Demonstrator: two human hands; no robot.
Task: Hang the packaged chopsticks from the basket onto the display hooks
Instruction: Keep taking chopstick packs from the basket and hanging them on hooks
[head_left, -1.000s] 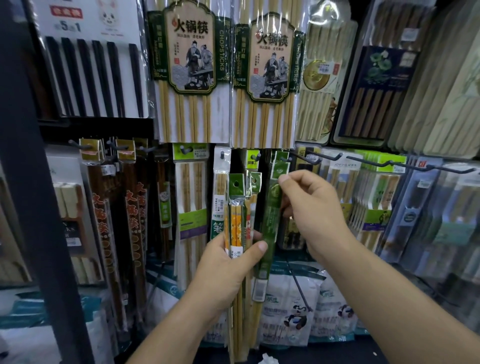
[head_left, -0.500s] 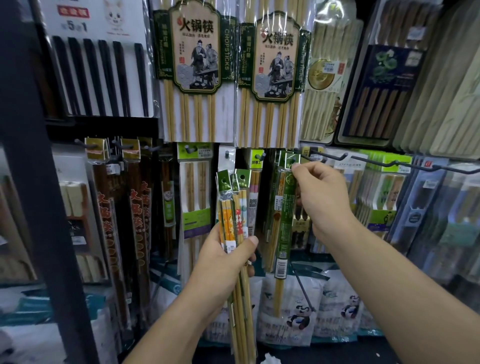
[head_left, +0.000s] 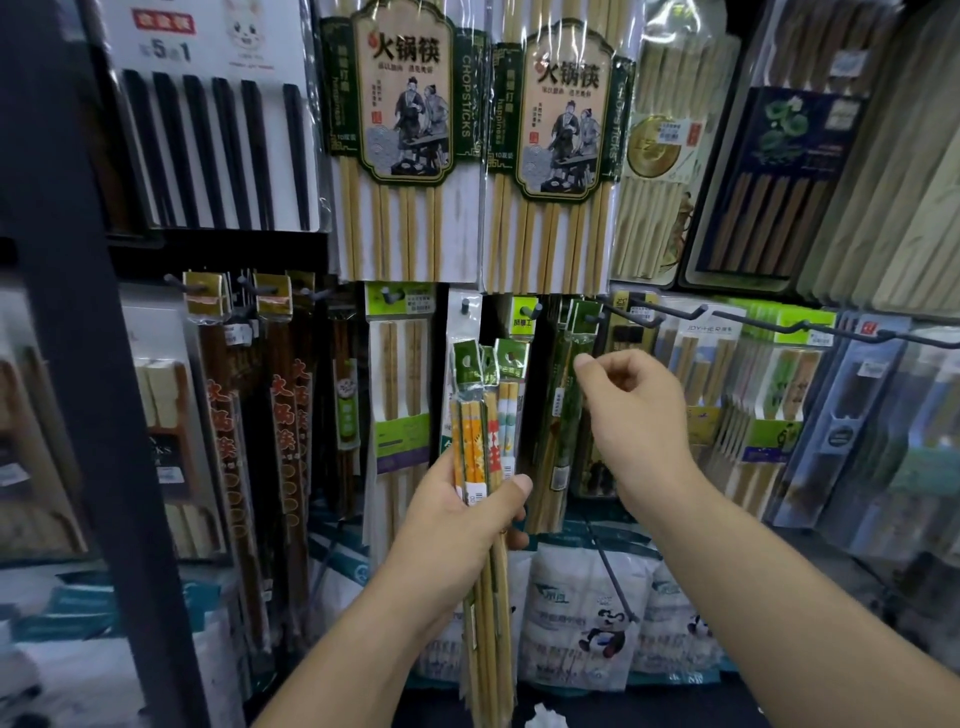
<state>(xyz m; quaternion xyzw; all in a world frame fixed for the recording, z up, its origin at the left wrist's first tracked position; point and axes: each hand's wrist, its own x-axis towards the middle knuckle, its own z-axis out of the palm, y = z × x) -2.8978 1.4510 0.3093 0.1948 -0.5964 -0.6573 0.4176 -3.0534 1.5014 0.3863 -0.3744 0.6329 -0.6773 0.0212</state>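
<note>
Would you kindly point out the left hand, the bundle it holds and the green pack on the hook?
left hand (head_left: 447, 525): head view, back of the hand.
bundle (head_left: 474, 441): head view, orange-printed front pack.
green pack (head_left: 563, 415): head view, middle of its wrapper.

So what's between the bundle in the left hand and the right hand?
In the head view, one green pack hangs from a hook between the bundle and the right hand, close by its fingertips.
</note>
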